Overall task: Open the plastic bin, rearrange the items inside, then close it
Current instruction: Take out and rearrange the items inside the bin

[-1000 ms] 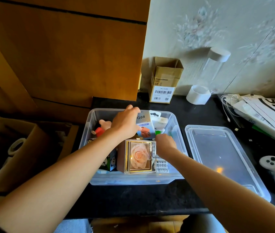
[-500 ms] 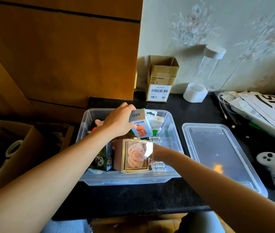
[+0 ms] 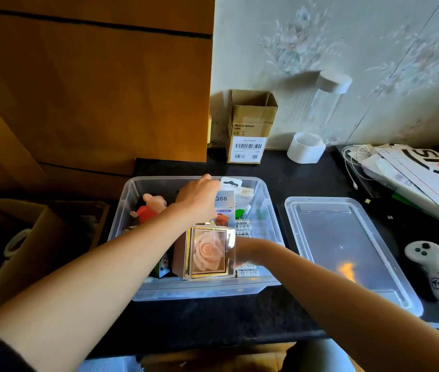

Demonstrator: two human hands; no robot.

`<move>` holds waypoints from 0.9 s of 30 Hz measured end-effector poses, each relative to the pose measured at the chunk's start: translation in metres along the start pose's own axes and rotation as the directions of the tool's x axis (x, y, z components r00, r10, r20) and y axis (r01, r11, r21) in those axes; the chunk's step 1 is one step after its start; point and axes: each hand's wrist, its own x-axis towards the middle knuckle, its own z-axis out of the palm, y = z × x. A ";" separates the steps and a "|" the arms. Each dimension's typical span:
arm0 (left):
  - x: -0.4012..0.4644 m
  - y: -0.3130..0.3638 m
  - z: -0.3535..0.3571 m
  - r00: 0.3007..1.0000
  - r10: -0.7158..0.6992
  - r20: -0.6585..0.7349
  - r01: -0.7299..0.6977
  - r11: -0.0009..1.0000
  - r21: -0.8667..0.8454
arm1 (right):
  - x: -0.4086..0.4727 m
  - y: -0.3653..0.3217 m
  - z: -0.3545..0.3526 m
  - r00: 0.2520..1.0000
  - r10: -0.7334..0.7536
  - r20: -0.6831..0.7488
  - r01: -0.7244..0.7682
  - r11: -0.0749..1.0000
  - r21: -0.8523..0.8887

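Clear plastic bin [image 3: 269, 208] sits open on the desk [image 3: 274, 170]; my left hand [image 3: 198, 201] clamps the light, stiff Q88 carton [image 3: 223, 204] by its sides, right grip [image 3: 242, 251] hidden behind the rose box [image 3: 209, 252], state undetermined.

A corner of a home, at a cluttered dark counter.
I stood before floral wallpaper [image 3: 307, 44] in the upper right of the frame, a wooden cabinet [image 3: 92, 84] at upper left, with a cardboard box [image 3: 250, 130], charging cables [image 3: 352, 162] and a game controller [image 3: 430, 267] lying about at right.
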 end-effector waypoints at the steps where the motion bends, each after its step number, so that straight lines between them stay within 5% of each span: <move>1: 0.000 0.002 -0.001 1.000 0.002 -0.002 -0.002 1.000 0.030 | 0.001 0.001 0.001 1.000 0.002 -0.005 -0.002 1.000 -0.005; 8: 0.001 0.007 -0.006 0.999 0.044 0.010 -0.045 0.986 0.162 | 0.002 -0.001 0.007 0.992 -0.110 0.067 0.120 0.979 -0.162; 14: 0.001 0.009 -0.007 0.999 0.041 0.025 -0.045 0.982 0.183 | -0.012 -0.011 0.002 0.963 -0.256 0.085 0.261 0.964 -0.051; 27: 0.007 0.025 -0.004 0.988 0.033 0.150 -0.088 0.922 0.376 | -0.006 -0.010 0.006 0.959 -0.271 0.082 0.267 0.962 0.058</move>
